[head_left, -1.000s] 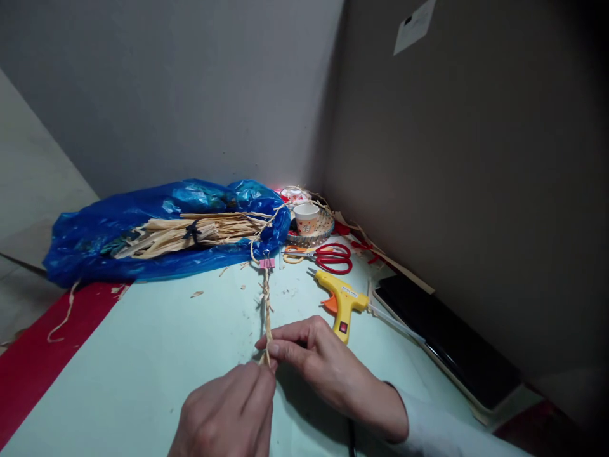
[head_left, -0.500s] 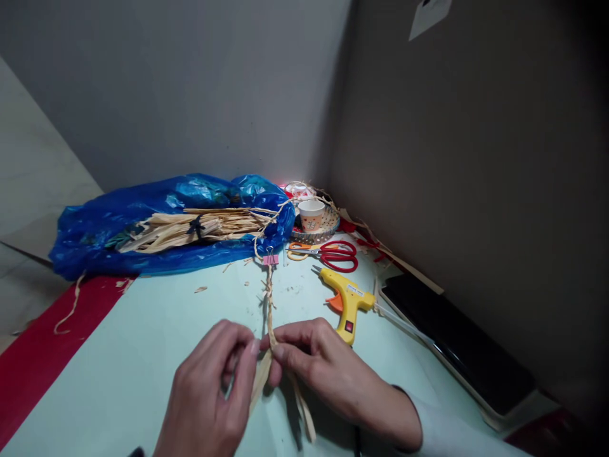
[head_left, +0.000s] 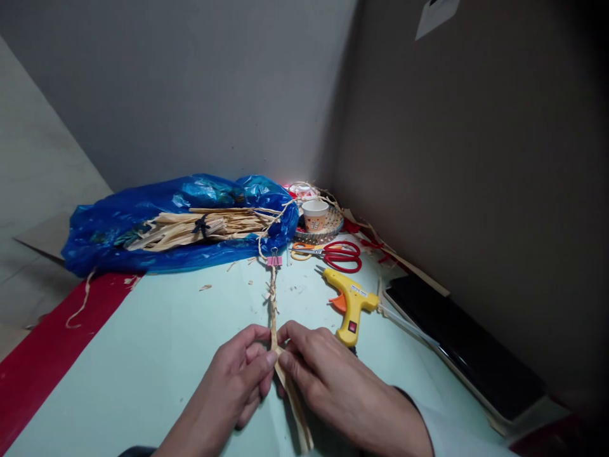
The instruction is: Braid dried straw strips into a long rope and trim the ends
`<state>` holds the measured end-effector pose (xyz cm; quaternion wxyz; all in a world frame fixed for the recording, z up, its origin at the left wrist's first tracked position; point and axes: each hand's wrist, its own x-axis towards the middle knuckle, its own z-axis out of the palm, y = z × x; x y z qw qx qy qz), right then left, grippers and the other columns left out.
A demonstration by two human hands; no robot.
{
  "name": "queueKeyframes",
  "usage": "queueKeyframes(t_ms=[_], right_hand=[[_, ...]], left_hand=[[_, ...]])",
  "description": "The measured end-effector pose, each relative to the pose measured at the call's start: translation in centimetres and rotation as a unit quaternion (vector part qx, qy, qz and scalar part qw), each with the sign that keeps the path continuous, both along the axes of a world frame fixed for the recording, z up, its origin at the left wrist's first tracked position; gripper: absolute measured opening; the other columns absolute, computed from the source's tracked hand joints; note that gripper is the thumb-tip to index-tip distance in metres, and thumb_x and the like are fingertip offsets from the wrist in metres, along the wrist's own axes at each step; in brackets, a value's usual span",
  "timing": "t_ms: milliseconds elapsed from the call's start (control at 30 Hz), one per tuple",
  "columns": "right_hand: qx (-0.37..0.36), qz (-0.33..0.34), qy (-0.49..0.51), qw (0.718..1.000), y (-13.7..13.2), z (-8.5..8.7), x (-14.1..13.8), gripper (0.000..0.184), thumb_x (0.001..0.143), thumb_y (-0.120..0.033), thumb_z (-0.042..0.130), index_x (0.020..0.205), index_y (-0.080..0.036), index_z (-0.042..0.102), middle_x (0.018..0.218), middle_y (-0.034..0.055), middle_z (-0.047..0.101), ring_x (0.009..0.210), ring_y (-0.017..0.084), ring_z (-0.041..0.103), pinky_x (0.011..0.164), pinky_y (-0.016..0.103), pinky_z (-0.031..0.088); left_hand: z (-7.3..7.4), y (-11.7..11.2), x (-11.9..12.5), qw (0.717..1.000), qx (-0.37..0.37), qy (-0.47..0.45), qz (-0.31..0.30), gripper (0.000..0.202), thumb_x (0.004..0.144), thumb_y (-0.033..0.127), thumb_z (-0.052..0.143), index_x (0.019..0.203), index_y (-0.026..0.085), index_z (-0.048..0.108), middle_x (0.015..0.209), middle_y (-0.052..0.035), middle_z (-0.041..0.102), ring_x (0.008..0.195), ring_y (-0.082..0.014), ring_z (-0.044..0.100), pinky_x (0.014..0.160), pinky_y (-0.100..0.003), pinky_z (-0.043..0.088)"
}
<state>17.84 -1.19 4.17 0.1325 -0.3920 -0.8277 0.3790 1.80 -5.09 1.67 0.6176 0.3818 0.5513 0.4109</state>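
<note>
A thin braid of dried husk strips (head_left: 273,317) runs toward me from a pink binder clip (head_left: 275,261) at the table's middle. My left hand (head_left: 240,374) pinches the braid's near end from the left, thumb and fingers closed on it. From the right, my right hand (head_left: 323,377) pinches the same spot, its fingertips close to the left ones. Loose flat strips (head_left: 299,419) hang down below the two hands toward the front edge. The exact crossing of the strips is partly hidden by my fingers.
A yellow glue gun (head_left: 352,301) lies right of the braid, with red-handled scissors (head_left: 341,256) behind it. A blue plastic bag (head_left: 114,222) holds a tied husk bundle (head_left: 209,227). A paper cup (head_left: 314,217) stands in a woven tray (head_left: 335,231). A black flat object (head_left: 466,343) lies along the right wall.
My left hand has moved in to the braid and now grips it beside the right hand. The loose strip that slanted down-left now hangs down-right with the others.
</note>
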Motion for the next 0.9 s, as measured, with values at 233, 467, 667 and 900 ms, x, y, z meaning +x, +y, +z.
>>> queueKeyframes(t_ms=[233,467,667,900], right_hand=[[0.135,0.039,-0.127,0.982,-0.6,-0.1,-0.2,0.021,0.092,-0.026,0.036,0.081,-0.021,0.053,0.064,0.0037,0.055,0.055,0.016,0.044,0.053,0.027,0.026],[0.275,0.141,-0.087,0.947,-0.7,-0.7,-0.3,0.007,0.080,-0.016,0.048,0.084,-0.017,0.054,0.064,0.0017,0.060,0.050,0.014,0.045,0.049,0.028,0.027],[0.385,0.247,-0.014,0.889,-0.2,-1.5,-0.4,0.021,0.090,-0.009,0.037,0.086,-0.012,0.058,0.068,0.0031,0.062,0.047,0.013,0.046,0.044,0.029,0.026],[0.122,-0.051,0.097,0.986,1.1,0.1,0.2,0.033,0.098,-0.027,0.035,0.073,-0.018,0.056,0.065,-0.0009,0.061,0.059,0.010,0.053,0.060,0.023,0.036]], left_hand=[[0.5,-0.2,0.0,0.994,0.020,0.105,-0.011,0.019,0.078,0.030,0.058,0.065,0.018,0.051,0.047,0.0061,0.052,0.041,-0.0059,0.035,0.043,-0.019,0.025],[0.1,-0.2,-0.2,0.997,0.008,0.083,-0.001,0.023,0.077,0.036,0.060,0.065,0.017,0.053,0.045,0.0102,0.039,0.039,-0.0047,0.027,0.041,-0.020,0.018],[0.3,-0.2,-0.3,0.999,0.014,0.046,-0.021,0.032,0.080,0.047,0.058,0.070,0.017,0.057,0.042,0.0084,0.043,0.035,-0.0051,0.031,0.037,-0.019,0.017],[0.8,-0.1,-0.3,0.999,0.008,0.019,-0.024,0.030,0.077,0.043,0.067,0.073,0.014,0.060,0.051,0.0060,0.053,0.040,-0.0030,0.028,0.041,-0.018,0.016]])
